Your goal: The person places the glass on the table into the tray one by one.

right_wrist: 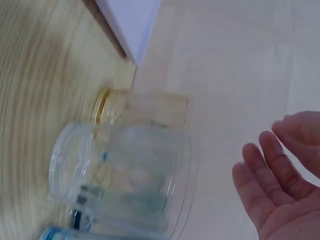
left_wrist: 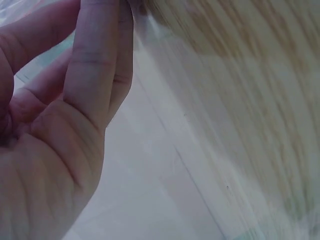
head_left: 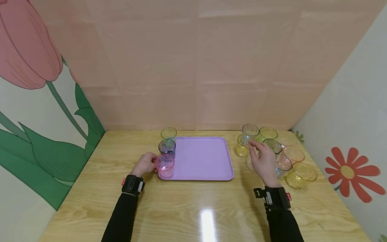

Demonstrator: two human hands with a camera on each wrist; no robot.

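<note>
A purple tray [head_left: 201,158] lies in the middle of a wooden table. My left hand [head_left: 146,163] holds a pink cup [head_left: 165,165] at the tray's near left corner; in the left wrist view only the palm and fingers [left_wrist: 75,115] show, close up. Behind the pink cup stand a dark blue cup [head_left: 167,147] and a green cup [head_left: 168,133]. My right hand [head_left: 264,160] hovers with relaxed fingers over a cluster of cups, holding nothing. In the right wrist view a clear cup [right_wrist: 125,180] and a yellow cup [right_wrist: 145,107] lie just beyond its palm [right_wrist: 280,190].
Right of the tray stand several cups: clear [head_left: 250,130], yellow [head_left: 242,147], green [head_left: 267,133], orange [head_left: 293,154] and a large yellow one [head_left: 302,173]. Walls close off the table's back and both sides. The tray corner [right_wrist: 131,25] shows in the right wrist view.
</note>
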